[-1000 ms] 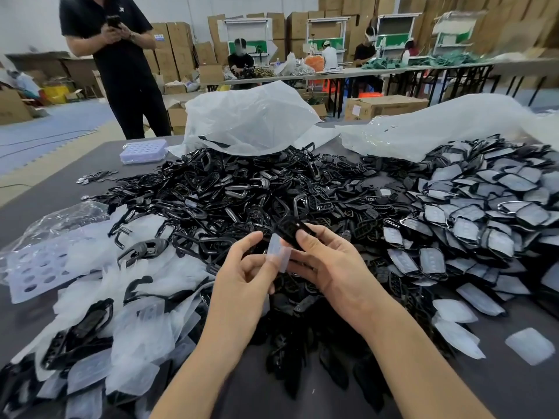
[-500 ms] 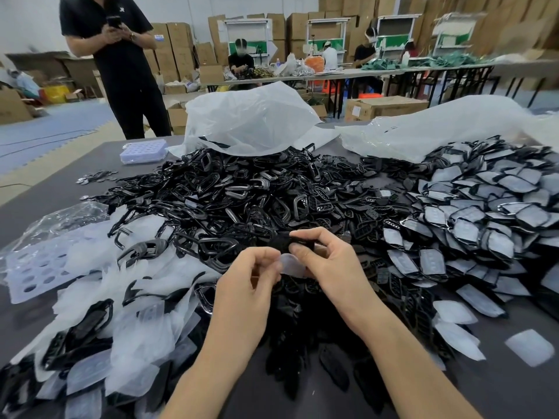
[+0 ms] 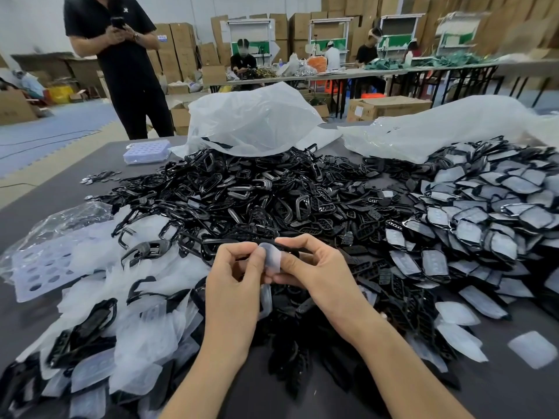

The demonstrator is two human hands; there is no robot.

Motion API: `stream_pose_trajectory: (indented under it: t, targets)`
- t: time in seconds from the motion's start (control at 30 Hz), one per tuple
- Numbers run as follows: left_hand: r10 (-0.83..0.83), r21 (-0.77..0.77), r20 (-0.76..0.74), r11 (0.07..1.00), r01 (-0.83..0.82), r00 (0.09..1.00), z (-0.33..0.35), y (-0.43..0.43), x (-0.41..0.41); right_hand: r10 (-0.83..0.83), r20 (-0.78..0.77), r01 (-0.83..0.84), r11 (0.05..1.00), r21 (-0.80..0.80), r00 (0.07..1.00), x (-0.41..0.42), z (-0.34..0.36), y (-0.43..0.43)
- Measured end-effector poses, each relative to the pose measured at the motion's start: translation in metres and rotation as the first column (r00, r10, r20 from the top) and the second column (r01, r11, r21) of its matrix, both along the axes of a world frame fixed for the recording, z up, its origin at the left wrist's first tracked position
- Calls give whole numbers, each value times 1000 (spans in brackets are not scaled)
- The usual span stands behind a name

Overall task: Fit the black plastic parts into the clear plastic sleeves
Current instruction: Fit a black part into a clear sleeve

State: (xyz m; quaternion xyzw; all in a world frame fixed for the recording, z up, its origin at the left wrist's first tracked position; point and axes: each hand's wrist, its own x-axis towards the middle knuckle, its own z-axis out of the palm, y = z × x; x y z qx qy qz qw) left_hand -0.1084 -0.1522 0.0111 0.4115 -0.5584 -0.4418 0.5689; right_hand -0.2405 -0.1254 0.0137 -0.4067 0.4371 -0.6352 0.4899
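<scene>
Both hands meet over the near-centre pile (image 3: 242, 204): left hand (image 3: 233, 285) pinches the clear sleeve (image 3: 271, 257), right hand (image 3: 317, 276) pinches the black part (image 3: 289, 248) (fingers curled) touching it. Carton (image 3: 393, 105) label text is unreadable.

— What is lying beyond the left hand (image 3: 233, 285) and the right hand (image 3: 317, 273)?

— A heap of loose parts (image 3: 242, 192) is spreading over the table (image 3: 45, 201) just behind them. A sleeve (image 3: 272, 257) is sitting pinched between their fingertips.

— And to either side?

— Empty sleeves (image 3: 99, 267) are piling up left of the left hand, and sleeved parts (image 3: 484, 213) are stacking right of the right hand.

— Farther back?

— One bag (image 3: 251, 119) is lying behind the heap, straight ahead of the hands. A second bag (image 3: 438, 128) is lying behind the sleeved parts, and a small tray (image 3: 146, 151) is sitting far ahead on the left.
</scene>
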Motion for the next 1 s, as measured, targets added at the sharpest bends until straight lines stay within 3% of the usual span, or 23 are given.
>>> stream_pose_trajectory:
  t: [0.3, 0.53, 0.6, 0.73, 1.0]
  targets:
    - [3, -23, -10, 1000, -4, 1000, -2, -5, 2, 82, 140, -76, 996, -46, 987, 9, 2, 1]
    - [-152, 59, -32, 986, 154, 988, -1, -8, 5, -48, 5, 48, 997, -56, 999, 4, -5, -3]
    - [-185, 63, 6, 981, 185, 983, 2, -8, 6, -46, -19, 45, 998, -48, 999, 2, -4, -2]
    - [-77, -55, 192, 994, 89, 978, 0, -12, 9, -32, -14, 31, 998, -45, 999, 2, -3, -3]
    - [-59, -116, 206, 990, 85, 977, -2, -9, 7, -53, 59, 55, 998, -38, 997, 3, -5, -5]
